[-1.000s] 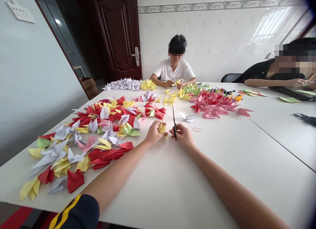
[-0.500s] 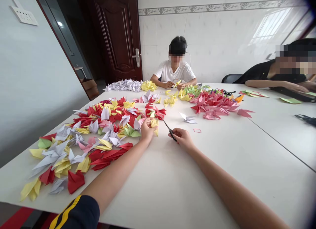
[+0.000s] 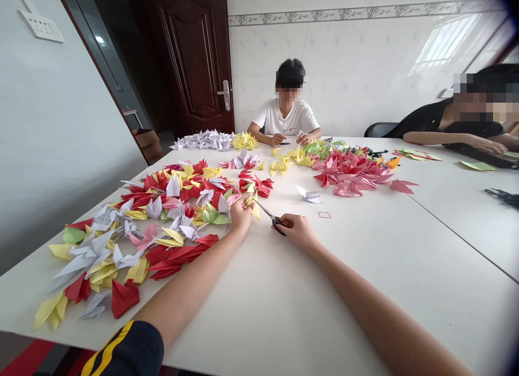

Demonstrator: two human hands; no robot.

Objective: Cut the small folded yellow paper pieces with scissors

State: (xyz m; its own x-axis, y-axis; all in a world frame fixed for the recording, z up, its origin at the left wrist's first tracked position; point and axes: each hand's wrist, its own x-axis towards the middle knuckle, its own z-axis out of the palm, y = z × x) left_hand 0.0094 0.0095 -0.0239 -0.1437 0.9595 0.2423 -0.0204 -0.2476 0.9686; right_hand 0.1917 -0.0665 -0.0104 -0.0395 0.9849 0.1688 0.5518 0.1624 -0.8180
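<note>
Between the fingers of my left hand (image 3: pixel 242 216) is a yellow folded paper crane (image 3: pixel 255 207), held just over the table at the right edge of a big pile. My right hand (image 3: pixel 298 230) grips black-handled scissors (image 3: pixel 277 223) by the loops. Their blades point up and left, with the tips at the yellow crane; whether they cut into the paper I cannot tell. Left of my hands spreads the pile of folded paper cranes (image 3: pixel 178 252) in red, yellow, white, pink and green. A single white crane (image 3: pixel 308 194) lies beyond the scissors.
Pink and red cranes (image 3: pixel 352 170) are heaped at the right, white ones (image 3: pixel 206 140) at the far left. Across the white table (image 3: pixel 324 311) sits a person in a white shirt (image 3: pixel 286 116); another in black (image 3: pixel 430 119) leans in at the right.
My right hand has turned the scissors leftward, bringing their tips to the yellow crane. My left hand stays in place with the crane tilted. The person opposite no longer holds up a yellow crane.
</note>
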